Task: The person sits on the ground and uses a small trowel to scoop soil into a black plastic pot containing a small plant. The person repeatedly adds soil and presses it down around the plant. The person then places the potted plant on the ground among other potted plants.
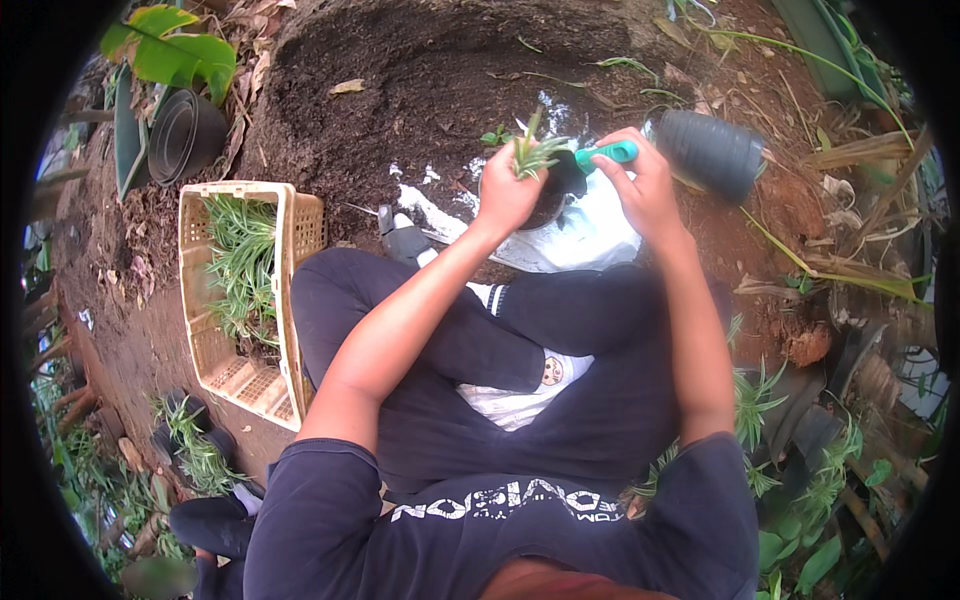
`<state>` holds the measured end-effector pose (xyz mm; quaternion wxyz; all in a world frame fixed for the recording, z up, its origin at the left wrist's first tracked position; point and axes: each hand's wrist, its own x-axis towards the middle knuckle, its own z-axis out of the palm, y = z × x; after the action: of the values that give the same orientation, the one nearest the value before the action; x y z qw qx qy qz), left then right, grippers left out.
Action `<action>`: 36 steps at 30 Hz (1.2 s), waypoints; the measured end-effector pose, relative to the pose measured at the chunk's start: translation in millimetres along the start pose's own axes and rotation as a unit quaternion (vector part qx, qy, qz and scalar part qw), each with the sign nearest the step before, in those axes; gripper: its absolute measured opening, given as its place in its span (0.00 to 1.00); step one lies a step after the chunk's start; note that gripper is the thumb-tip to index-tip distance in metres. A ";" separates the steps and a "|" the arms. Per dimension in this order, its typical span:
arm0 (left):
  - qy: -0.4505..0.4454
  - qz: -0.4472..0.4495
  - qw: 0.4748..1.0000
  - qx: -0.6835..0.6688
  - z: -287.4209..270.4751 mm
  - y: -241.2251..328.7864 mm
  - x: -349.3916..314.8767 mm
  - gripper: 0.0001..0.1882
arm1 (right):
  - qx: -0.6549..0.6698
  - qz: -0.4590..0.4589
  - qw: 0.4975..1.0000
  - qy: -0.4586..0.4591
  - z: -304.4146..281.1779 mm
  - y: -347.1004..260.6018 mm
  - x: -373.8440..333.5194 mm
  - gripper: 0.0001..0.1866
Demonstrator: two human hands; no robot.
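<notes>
My left hand [508,195] is closed around a small spider plant [537,155], its striped leaves sticking up above the fingers. Gripped in my right hand [648,190] is a hand trowel [612,153] with a green handle. Its dark blade points left, close beside the plant. Below the blade and my left hand, a black pot [546,212] is partly visible; what it contains is hard to make out. A white plastic sack [595,238] lies under and around the pot, in front of my crossed legs.
Dark loose soil [400,100] is heaped ahead. A tan plastic crate [287,290] on its side at left holds spider plants [240,255]. Black stacked pots [712,152] lie at right, and another black pot [188,135] at far left. A person's dark-clothed leg [215,525] shows lower left.
</notes>
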<state>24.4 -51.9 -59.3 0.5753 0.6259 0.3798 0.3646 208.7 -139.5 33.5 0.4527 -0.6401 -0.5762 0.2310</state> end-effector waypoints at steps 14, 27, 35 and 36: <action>-0.054 -0.069 0.992 -0.086 -8.0 -9.8 17.2 0.06 | -0.047 0.040 0.998 0.018 2.7 -11.9 -13.5 0.13; -0.038 -0.130 0.972 -0.194 -11.0 -2.1 19.0 0.06 | -0.069 -0.033 0.997 0.011 4.5 -10.9 -0.5 0.13; -0.048 -0.125 0.974 -0.185 -10.8 -8.1 19.5 0.05 | -0.074 -0.029 0.997 0.006 2.6 -15.0 -5.8 0.12; -0.050 -0.123 0.974 -0.184 -11.0 -8.9 19.4 0.05 | -0.075 -0.021 0.997 0.001 4.2 -13.7 -6.2 0.12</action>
<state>22.7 -29.2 -67.0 0.7392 0.4751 0.3514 0.3231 196.6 -145.0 41.7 0.4088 -0.6600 -0.6049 0.1769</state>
